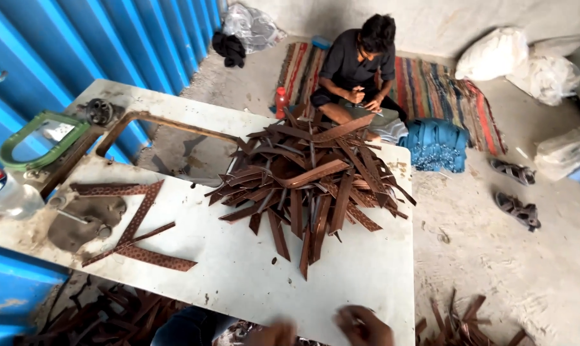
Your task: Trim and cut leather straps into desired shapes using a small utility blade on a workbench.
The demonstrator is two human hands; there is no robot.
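Right hand (364, 325) and left hand (271, 334), blurred, hover at the white table (251, 269) edge.

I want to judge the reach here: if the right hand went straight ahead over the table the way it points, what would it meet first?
Probably bare white table, then the pile of brown strips. The right hand is blurred, so its direction is uncertain.

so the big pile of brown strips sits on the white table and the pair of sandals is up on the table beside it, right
Not quite. The pile of strips does sit on the white table, but the sandals lie on the floor to the right of it, not on the table. The head view shows this.
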